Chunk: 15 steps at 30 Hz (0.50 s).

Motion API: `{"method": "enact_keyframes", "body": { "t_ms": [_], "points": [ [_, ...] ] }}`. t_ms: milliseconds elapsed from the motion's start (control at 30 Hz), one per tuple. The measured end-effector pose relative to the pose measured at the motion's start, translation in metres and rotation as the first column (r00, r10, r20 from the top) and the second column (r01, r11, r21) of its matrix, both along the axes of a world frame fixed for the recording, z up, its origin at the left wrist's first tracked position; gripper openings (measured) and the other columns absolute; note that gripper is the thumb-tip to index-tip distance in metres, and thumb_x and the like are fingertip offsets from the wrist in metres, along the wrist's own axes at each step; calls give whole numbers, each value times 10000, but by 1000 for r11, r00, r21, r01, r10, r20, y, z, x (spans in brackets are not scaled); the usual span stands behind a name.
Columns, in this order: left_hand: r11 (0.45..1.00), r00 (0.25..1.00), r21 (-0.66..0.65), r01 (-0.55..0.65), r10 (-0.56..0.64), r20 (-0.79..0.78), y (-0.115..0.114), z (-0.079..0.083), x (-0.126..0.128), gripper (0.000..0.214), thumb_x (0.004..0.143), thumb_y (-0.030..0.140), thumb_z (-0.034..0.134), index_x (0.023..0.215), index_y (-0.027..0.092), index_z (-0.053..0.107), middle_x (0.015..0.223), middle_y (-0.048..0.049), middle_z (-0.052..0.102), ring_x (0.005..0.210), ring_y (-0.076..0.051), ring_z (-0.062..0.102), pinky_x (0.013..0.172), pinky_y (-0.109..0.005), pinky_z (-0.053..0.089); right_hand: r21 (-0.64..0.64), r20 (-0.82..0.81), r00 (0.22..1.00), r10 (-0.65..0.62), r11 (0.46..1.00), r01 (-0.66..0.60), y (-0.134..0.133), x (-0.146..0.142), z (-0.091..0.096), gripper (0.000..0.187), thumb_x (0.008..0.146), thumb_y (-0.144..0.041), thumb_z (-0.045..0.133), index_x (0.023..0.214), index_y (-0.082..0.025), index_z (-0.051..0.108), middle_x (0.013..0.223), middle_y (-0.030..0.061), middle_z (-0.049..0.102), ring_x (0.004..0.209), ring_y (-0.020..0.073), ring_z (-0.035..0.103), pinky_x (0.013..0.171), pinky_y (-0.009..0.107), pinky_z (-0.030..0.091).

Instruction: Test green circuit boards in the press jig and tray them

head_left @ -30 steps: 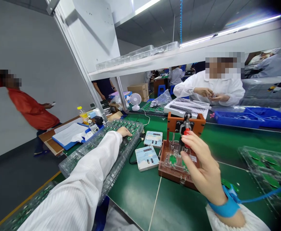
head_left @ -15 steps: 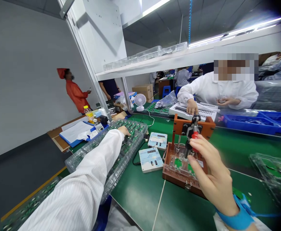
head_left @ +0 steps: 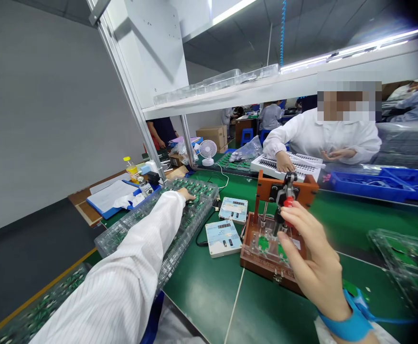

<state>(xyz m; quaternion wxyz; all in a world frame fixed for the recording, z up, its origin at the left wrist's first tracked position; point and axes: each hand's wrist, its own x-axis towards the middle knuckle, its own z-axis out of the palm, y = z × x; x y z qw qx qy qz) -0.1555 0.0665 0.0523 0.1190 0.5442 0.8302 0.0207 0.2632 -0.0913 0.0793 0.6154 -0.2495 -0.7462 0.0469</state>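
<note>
A red-knobbed metal toggle clamp [head_left: 288, 202] on a brown wooden test fixture [head_left: 266, 270] is held at about 1 o'clock by the right hand [head_left: 312, 253], its fingers [head_left: 302, 222] clamped on the knob. The left hand [head_left: 185, 193] is laid at 11 o'clock on green circuit boards [head_left: 194, 188] in a clear plastic tray [head_left: 173, 248] on the green counter [head_left: 201, 301]; whether those fingers are apart or together cannot be told.

The right hand [head_left: 311, 258] hid part of the wooden test fixture [head_left: 251, 253], and the left sleeve [head_left: 133, 267] covered much of the clear tray [head_left: 198, 200] of circuit boards. A second tray [head_left: 402, 263] at the right of the tabletop [head_left: 201, 296] was blurred and cut off.
</note>
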Motion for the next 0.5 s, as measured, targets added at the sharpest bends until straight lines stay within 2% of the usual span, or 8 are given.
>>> {"method": "enact_keyframes", "body": {
  "t_ms": [133, 333, 500],
  "points": [
    [1000, 999, -29, 10, -8, 38, -3, -1, -2, 313, 942, 448, 697, 982, 138, 720, 1035, -60, 743, 1011, -229, 707, 930, -416, 564, -3, -3, 1000, 3, 1000, -3, 0, 0, -1, 501, 941, -101, 616, 1413, -265, 576, 1409, 42, 615, 1428, 262, 497, 1198, 404, 421],
    [998, 995, -3, 59, -59, 80, -3, -3, 1, 228, 944, 371, 711, 986, 147, 713, 1044, -52, 726, 1027, -223, 692, 946, -419, 560, 4, -7, 1000, 2, 1000, -2, 0, -1, -1, 511, 935, -89, 622, 1415, -260, 578, 1409, 48, 613, 1423, 266, 502, 1211, 414, 407],
    [996, 996, 83, 23, -30, 84, 0, 12, -19, 238, 957, 369, 693, 1033, 144, 705, 1094, -57, 713, 1035, -232, 685, 914, -403, 576, -13, -5, 1000, -1, 1000, 1, 0, -1, -1, 505, 940, -97, 617, 1415, -265, 575, 1413, 43, 610, 1421, 254, 504, 1213, 401, 405]
  ]
}}
